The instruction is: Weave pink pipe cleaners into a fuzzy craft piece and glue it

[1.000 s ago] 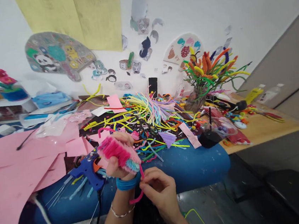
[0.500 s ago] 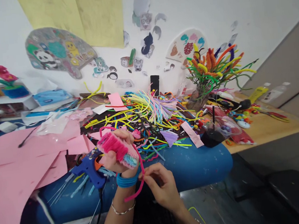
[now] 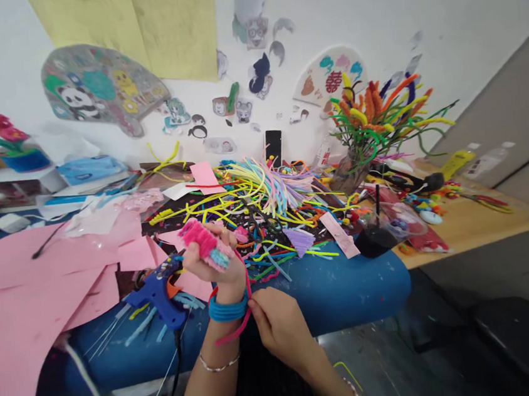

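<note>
My left hand [image 3: 220, 272] is closed around a small fuzzy piece [image 3: 198, 239] wound from pink pipe cleaners, with a light blue patch at its lower end. A long hot-pink pipe cleaner [image 3: 245, 275] runs from behind that hand down past my wrist, its loose end curving left below. My right hand [image 3: 280, 322] pinches this strand beside my left wrist. Coiled around the wrist is a blue band [image 3: 229, 307]. Left of my hands, a blue hot glue gun [image 3: 161, 294] lies at the table's front edge.
Pipe cleaners [image 3: 273, 187] of many colours heap across the table. Pink sheets [image 3: 31, 273] spread at the left. A dark cup with a straw [image 3: 373, 242] stands at the right edge of the blue cover [image 3: 350, 293]. Behind it is a vase of pipe-cleaner flowers [image 3: 351, 170].
My left hand has tilted the pink piece and moved it slightly right and up. The strand hangs closer to my left wrist, with my right hand's fingers curled more tightly.
</note>
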The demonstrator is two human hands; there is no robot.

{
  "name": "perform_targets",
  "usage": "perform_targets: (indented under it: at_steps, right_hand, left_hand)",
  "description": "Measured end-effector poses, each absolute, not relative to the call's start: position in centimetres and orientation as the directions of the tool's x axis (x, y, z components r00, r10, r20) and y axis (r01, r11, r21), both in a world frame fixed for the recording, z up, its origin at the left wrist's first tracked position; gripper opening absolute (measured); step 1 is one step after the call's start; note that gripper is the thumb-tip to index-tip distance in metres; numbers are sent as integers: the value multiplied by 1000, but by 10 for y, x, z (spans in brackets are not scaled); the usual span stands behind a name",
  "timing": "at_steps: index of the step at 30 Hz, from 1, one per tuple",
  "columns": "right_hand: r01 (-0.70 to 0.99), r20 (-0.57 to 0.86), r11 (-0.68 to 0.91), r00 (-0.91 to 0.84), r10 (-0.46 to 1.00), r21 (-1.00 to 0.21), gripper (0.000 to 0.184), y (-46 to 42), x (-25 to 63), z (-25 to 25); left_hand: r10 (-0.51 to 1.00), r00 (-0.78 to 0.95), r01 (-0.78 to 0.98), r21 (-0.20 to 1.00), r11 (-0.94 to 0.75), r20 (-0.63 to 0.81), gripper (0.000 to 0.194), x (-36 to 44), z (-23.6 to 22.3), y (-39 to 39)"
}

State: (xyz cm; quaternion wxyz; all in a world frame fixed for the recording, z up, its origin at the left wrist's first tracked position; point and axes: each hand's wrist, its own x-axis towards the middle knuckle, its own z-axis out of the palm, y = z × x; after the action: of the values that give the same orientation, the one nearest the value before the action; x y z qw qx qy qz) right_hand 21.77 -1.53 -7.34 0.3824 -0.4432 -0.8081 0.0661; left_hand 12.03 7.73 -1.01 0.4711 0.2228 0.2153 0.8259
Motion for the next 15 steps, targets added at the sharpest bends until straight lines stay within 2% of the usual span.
perform_targets:
  at_steps: [4, 8, 11, 15]
  right_hand:
    - [706, 643, 619, -302, 704, -345, 32, -17, 216, -83]
    - [708, 690, 621, -264, 674, -336, 33, -25, 207, -92]
    - [675, 708, 626, -213, 673, -392, 33, -28, 203, -94]
    - [621, 680, 547, -32, 733, -561, 30, -23, 225, -87]
  left_hand:
    - [890, -444, -739, 520, -428, 102, 47, 124, -19, 92]
    - [910, -409, -765, 518, -383, 67, 46, 130, -25, 99]
    - [917, -388, -754, 542, -371, 87, 45, 133, -25, 102]
    - [934, -307, -698, 624, -352, 184, 39, 128, -19, 100]
